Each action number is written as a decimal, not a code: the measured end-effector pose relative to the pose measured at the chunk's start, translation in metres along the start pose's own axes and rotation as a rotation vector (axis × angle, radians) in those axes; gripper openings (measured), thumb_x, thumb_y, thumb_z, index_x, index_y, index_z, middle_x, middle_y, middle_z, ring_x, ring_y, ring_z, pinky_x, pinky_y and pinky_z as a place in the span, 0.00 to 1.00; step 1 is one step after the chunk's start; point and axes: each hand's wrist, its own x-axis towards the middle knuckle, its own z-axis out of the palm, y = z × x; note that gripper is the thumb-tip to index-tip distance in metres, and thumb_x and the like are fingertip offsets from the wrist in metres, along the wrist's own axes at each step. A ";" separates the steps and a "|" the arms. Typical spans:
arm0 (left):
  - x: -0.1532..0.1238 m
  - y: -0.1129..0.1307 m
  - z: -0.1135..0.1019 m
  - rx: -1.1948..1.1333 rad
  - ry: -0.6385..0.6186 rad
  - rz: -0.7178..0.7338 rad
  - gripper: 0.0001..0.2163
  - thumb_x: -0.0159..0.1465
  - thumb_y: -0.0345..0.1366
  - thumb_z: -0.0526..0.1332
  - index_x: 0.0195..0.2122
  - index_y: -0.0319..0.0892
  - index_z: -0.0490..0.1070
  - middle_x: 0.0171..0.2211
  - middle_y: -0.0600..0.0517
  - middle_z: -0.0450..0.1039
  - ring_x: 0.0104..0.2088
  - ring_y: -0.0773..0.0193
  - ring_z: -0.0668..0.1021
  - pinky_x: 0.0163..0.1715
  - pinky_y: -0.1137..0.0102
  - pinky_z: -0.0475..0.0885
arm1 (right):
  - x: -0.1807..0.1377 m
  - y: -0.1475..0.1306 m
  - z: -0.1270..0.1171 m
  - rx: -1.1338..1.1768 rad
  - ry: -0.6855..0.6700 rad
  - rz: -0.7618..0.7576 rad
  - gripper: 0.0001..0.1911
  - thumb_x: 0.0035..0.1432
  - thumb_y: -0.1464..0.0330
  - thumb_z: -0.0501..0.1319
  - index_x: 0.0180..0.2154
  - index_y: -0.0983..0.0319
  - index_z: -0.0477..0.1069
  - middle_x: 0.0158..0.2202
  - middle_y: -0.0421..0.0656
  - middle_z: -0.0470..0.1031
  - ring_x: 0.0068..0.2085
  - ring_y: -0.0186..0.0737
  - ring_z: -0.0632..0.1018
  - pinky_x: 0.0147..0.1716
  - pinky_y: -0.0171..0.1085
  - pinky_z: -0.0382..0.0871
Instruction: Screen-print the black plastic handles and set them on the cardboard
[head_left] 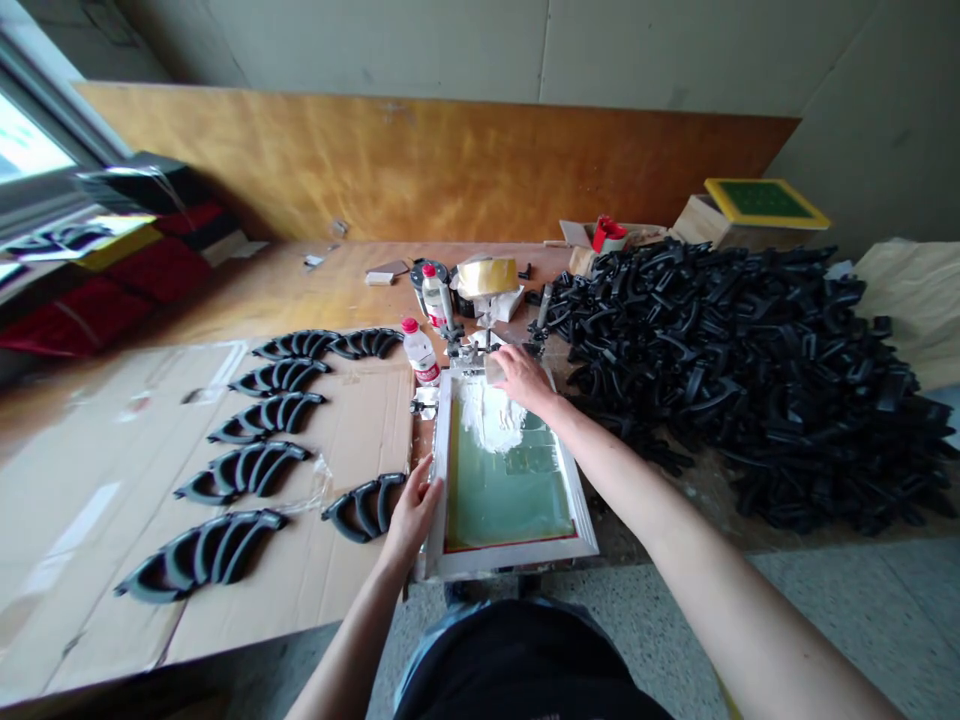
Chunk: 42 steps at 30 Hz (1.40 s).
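A screen printing frame (510, 515) with green mesh lies in front of me, with white ink (491, 420) smeared over the far part of its mesh. My right hand (523, 378) is closed on a small squeegee (495, 369) at the frame's far end, near the metal hinge clamps (471, 352). At the near left side, my left hand (415, 508) grips the frame's edge, thumb toward the top; some fingertips are hidden. Just left of that hand, a row of curved black plastic parts (364, 508) sits on cardboard.
More curved black parts (240, 470) stand in rows on the cardboard (360, 420) at left. A large heap of black parts (697, 340) fills the right side. Two red-capped bottles (422, 358) and a tape roll (487, 277) stand beyond the frame. A wooden board (450, 165) backs the table.
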 end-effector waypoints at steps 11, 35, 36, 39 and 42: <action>0.002 -0.005 0.000 0.018 -0.034 -0.014 0.36 0.56 0.57 0.60 0.60 0.39 0.64 0.38 0.47 0.79 0.39 0.56 0.80 0.38 0.66 0.74 | -0.064 -0.015 -0.017 -0.005 -0.414 -0.374 0.02 0.56 0.73 0.62 0.32 0.60 0.71 0.34 0.40 0.75 0.35 0.38 0.74 0.31 0.33 0.59; -0.007 0.147 -0.011 -0.344 0.011 0.267 0.21 0.60 0.55 0.59 0.41 0.42 0.74 0.34 0.53 0.75 0.29 0.67 0.75 0.28 0.74 0.69 | -0.031 0.083 -0.039 0.126 0.191 0.517 0.16 0.62 0.68 0.56 0.51 0.62 0.70 0.34 0.43 0.77 0.36 0.42 0.76 0.39 0.39 0.68; -0.001 0.159 -0.008 -0.395 0.014 0.309 0.21 0.60 0.55 0.59 0.41 0.42 0.73 0.34 0.52 0.75 0.32 0.66 0.76 0.30 0.73 0.70 | -0.046 0.085 -0.031 0.138 0.166 0.556 0.13 0.62 0.68 0.55 0.47 0.62 0.72 0.33 0.44 0.77 0.36 0.42 0.76 0.39 0.39 0.68; 0.015 0.181 0.000 -0.469 -0.018 0.348 0.20 0.61 0.54 0.57 0.38 0.41 0.72 0.32 0.50 0.75 0.35 0.63 0.77 0.32 0.71 0.72 | -0.082 0.068 0.000 0.213 0.004 0.428 0.10 0.59 0.65 0.62 0.42 0.61 0.72 0.36 0.43 0.77 0.37 0.40 0.76 0.40 0.37 0.68; 0.019 0.167 0.013 -0.540 0.029 0.323 0.19 0.62 0.54 0.57 0.40 0.42 0.70 0.33 0.50 0.76 0.33 0.66 0.78 0.30 0.73 0.72 | -0.099 0.032 0.021 0.165 -0.149 0.160 0.15 0.54 0.65 0.68 0.44 0.60 0.71 0.42 0.44 0.76 0.44 0.42 0.74 0.46 0.41 0.66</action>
